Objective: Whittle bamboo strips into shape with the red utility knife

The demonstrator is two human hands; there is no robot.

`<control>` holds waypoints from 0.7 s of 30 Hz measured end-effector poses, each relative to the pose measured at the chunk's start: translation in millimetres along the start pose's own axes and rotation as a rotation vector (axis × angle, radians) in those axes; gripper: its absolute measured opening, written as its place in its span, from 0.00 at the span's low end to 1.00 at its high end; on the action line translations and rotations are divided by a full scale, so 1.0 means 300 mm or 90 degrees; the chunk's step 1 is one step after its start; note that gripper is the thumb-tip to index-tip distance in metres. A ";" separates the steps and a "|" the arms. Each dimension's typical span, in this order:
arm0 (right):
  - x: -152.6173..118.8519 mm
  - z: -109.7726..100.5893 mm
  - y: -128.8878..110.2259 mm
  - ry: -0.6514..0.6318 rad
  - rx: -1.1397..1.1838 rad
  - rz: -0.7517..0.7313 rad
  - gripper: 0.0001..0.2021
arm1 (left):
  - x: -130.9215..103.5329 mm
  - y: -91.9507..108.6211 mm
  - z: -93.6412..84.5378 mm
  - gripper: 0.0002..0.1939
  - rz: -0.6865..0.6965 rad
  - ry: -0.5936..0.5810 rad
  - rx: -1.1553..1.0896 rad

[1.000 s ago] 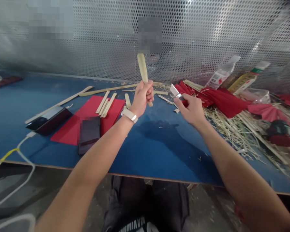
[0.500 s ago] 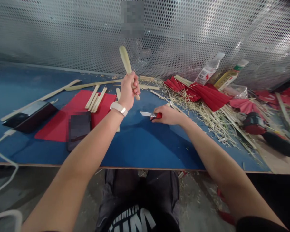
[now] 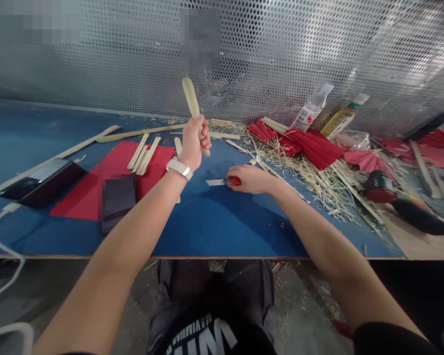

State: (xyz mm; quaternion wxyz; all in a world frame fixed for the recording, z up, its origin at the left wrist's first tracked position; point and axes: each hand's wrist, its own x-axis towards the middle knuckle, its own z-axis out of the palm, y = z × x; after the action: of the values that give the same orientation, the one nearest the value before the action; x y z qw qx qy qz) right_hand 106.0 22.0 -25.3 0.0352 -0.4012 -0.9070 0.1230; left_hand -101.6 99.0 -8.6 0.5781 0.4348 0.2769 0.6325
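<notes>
The left hand holds a pale wooden stick raised above the counter, wide end up and leaning slightly left — its fingers are curled tightly around the narrower lower part. The right hand, near the counter, has its fingers closed round a red-handled knife, blade out and pointing left. Short sticks lie on a red sheet to the left — shavings are heaped to the right.
</notes>
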 end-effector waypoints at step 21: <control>0.000 0.015 0.038 0.051 0.207 0.002 0.03 | -0.004 -0.035 -0.010 0.18 -0.004 -0.007 0.112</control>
State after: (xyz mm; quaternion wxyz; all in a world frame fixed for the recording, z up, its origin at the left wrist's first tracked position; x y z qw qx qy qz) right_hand 113.6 28.4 -32.5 0.1357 -0.3961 -0.8725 0.2517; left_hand -99.1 100.3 -19.3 0.5415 0.4862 0.3296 0.6015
